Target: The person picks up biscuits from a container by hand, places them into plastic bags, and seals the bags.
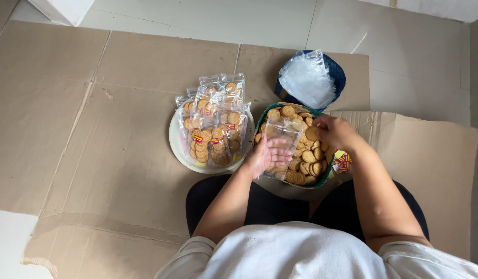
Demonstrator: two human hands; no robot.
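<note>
Left hand grips clear bag; right hand pinches biscuit over biscuit bowl.

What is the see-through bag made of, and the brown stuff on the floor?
The see-through bag in the left hand looks like thin glossy plastic: biscuits show through it and it shines. The brown floor sheets look like matte cardboard, with creases and flaps.

Single head-worn camera, looking straight down from above the seated person's lap, fairly close, facing the cardboard on the floor; no second view.
</note>
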